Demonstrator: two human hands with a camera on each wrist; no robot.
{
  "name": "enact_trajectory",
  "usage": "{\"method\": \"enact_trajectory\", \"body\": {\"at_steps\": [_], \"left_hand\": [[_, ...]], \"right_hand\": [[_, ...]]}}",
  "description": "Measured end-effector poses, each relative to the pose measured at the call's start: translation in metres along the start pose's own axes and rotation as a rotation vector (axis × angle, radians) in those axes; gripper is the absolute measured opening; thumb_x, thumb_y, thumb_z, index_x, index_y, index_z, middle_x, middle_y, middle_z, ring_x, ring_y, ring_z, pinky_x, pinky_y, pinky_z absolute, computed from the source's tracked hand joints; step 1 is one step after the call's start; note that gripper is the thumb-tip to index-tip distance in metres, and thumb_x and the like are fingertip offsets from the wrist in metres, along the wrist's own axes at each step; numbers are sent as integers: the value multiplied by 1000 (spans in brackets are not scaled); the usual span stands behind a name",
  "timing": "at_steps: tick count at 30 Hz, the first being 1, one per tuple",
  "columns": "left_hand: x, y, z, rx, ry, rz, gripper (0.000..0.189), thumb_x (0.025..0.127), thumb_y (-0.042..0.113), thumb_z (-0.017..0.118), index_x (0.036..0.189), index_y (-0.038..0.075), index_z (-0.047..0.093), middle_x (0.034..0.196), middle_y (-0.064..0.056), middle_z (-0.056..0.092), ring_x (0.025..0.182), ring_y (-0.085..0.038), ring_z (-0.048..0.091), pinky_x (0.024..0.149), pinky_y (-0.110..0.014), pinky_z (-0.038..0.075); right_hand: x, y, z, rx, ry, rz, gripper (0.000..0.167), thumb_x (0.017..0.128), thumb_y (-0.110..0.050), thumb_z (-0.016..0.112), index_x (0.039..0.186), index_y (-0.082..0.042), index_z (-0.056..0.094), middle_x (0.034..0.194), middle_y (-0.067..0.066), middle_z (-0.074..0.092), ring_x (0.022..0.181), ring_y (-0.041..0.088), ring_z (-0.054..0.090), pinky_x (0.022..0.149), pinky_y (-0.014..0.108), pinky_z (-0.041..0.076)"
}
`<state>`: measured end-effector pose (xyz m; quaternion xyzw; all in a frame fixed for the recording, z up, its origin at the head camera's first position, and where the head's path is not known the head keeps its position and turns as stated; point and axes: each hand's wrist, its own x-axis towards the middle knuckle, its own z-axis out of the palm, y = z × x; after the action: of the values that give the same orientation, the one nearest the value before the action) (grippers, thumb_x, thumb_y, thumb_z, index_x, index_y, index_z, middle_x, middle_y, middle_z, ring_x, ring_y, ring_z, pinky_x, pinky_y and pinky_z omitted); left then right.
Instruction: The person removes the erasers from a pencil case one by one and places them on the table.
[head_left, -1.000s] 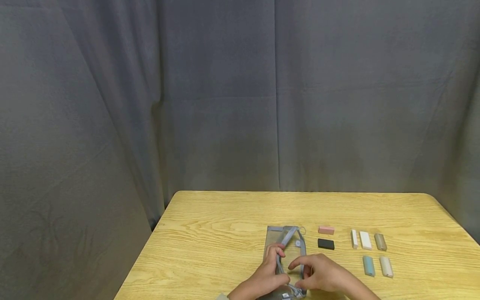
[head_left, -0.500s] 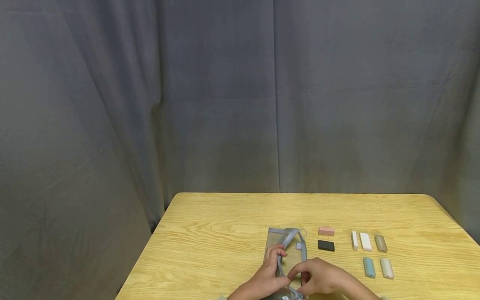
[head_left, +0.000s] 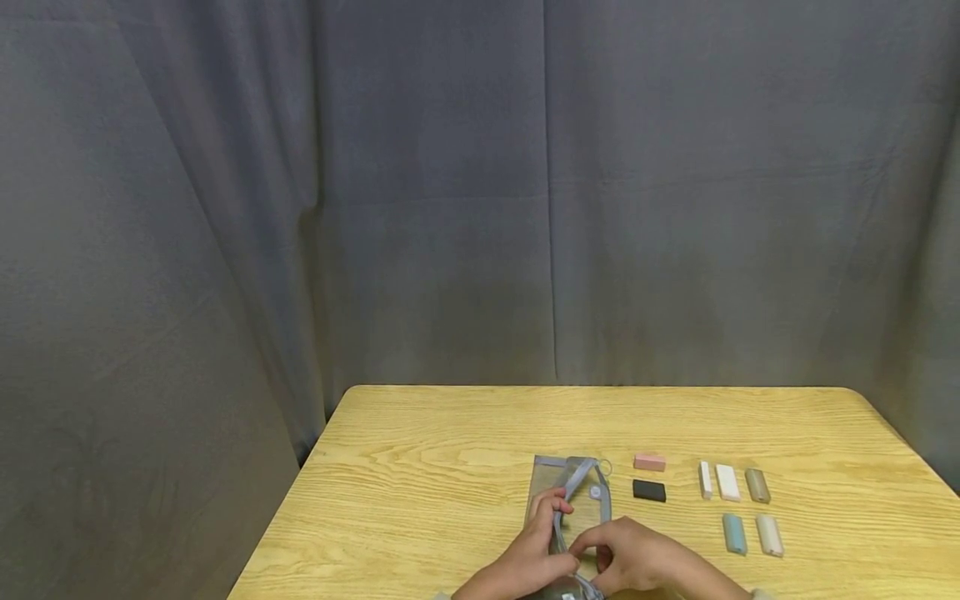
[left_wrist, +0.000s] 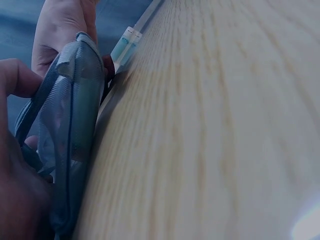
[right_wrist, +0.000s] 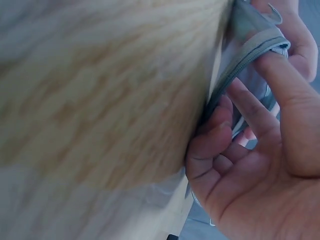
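Observation:
A see-through mesh zip pouch with grey-blue edging lies on the table, its zipped mouth spread wide. My left hand grips the left rim of that mouth, thumb toward the near end. Opposite it, my right hand has its fingers curled at the near right part of the rim, the index finger reaching into the mouth. In the right wrist view, the thumb and fingers of my right hand lie around the zip edge. The left wrist view has the pouch standing up between both hands.
Right of the pouch lie small eraser-like blocks: pink, black, a narrow white one, a wider white one, taupe, teal and cream. A grey curtain hangs behind the wooden table.
My right hand has shifted slightly left and down, its index finger coming close to my left thumb. My left hand keeps its hold on the rim, and the blocks lie as before.

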<state>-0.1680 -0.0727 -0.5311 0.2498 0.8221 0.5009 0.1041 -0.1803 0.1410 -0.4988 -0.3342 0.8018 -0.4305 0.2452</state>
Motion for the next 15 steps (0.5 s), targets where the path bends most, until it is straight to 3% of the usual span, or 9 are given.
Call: {"method": "enact_trajectory", "body": {"at_steps": [6, 15], "left_hand": [[1, 0, 0, -3, 3, 9, 57, 73, 18, 61, 125, 14, 37, 154, -7, 22, 144, -27, 20, 112, -42, 31], [4, -6, 1, -21, -8, -33, 58, 73, 19, 60, 127, 16, 37, 156, -5, 19, 145, -32, 19, 111, -52, 30]], "right_hand": [[2, 0, 1, -63, 13, -38, 29, 85, -23, 81, 111, -17, 72, 69, -14, 60, 60, -2, 52, 58, 20, 47], [2, 3, 4, -47, 20, -42, 25, 87, -17, 77, 112, -16, 73, 67, -13, 59, 58, -2, 49, 56, 20, 46]]}}
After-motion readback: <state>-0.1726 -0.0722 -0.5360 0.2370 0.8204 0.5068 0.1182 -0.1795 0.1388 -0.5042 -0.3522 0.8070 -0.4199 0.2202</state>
